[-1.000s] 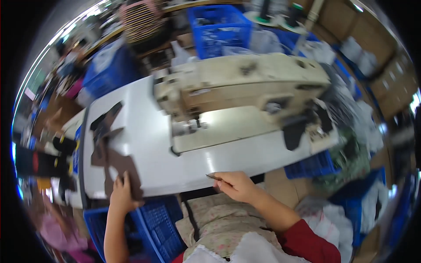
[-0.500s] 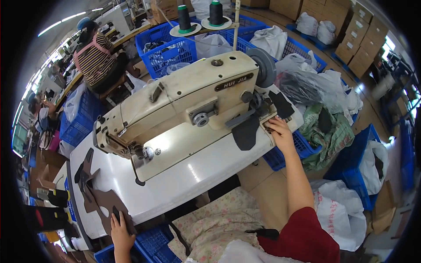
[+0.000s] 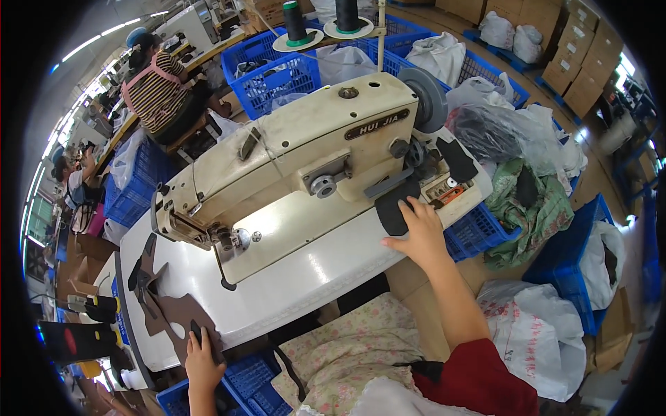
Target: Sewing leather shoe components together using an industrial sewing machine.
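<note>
**Left hand [image 3: 203, 364] on a brown cut piece [image 3: 184, 312], right hand [image 3: 422, 232] on a black one**

In the head view, writing appears in several places. A dark nameplate [image 3: 377, 125] with pale capital letters is fixed to the cream sewing machine [image 3: 291, 159] at right of centre. Red characters cover part of a white sack [image 3: 531, 340] at lower right. Small pale labels sit on the stacked cartons [image 3: 579, 62] at upper right, too small to read.

The brown piece lies flat on the white tabletop [image 3: 305, 270], at lower left of the frame. It is matte and irregular in outline, with a rounded cut-out near its broad lower end and narrow arms reaching toward the upper left, where darker parts lie against it. The left hand rests on that broad end, fingers extended and unclenched; a small dark piece [image 3: 195, 328] shows at its fingertips.

The black piece [image 3: 397, 208] lies right of centre, below the machine's grey handwheel [image 3: 422, 100]. It is dark and even in tone, with a rounded lower end. The right hand is spread wide, its fingertips on the piece's right side and its thumb pointing left beside the lower edge.
</note>
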Motion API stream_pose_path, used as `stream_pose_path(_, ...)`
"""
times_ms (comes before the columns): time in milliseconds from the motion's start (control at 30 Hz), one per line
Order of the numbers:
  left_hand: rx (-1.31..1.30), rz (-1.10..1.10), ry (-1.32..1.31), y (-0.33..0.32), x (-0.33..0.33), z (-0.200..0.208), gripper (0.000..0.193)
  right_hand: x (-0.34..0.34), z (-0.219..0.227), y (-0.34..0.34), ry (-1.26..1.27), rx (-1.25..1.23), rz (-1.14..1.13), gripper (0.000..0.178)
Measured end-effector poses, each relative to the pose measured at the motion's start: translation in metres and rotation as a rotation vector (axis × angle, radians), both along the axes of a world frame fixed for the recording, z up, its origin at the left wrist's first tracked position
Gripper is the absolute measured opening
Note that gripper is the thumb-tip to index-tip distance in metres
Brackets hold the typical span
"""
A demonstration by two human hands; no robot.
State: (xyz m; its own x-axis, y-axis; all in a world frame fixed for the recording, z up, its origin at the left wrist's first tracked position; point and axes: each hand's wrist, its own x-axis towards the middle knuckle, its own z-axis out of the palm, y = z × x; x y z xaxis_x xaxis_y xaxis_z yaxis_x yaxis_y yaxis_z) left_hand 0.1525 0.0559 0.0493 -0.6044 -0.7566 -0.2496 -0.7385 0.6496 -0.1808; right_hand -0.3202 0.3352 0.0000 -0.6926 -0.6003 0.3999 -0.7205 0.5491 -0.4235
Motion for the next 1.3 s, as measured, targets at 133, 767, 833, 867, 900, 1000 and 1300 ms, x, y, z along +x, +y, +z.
stream_pose_path(133, -0.002, -0.017, -0.012, 0.002, -0.004, 0.002, 0.100, -0.006, -0.010, -0.002, -0.123, -0.020, -0.010, 0.073)
stream_pose_path(767, -0.006, -0.008, 0.008, 0.001, -0.002, -0.001, 0.097, 0.000, -0.003, -0.015, -0.145, 0.078, -0.025, 0.065)
stream_pose_path(833, -0.005, -0.011, 0.007, 0.002, -0.002, -0.001, 0.097, 0.003, 0.001, -0.020, -0.158, 0.101, -0.045, 0.063)
stream_pose_path(867, -0.005, -0.002, 0.009, 0.002, -0.002, -0.001, 0.097, 0.003, 0.003, -0.022, -0.169, 0.124, -0.061, 0.062)
stream_pose_path(900, -0.005, 0.007, 0.010, 0.003, -0.002, -0.001, 0.097, 0.003, 0.003, -0.022, -0.170, 0.124, -0.063, 0.062)
stream_pose_path(1000, 0.005, 0.010, 0.014, 0.004, -0.003, 0.001, 0.097, 0.002, 0.004, -0.022, -0.187, 0.139, -0.063, 0.060)
stream_pose_path(1300, 0.004, 0.021, 0.013, 0.006, -0.004, 0.004, 0.098, 0.005, 0.006, -0.031, -0.161, 0.154, -0.071, 0.053)
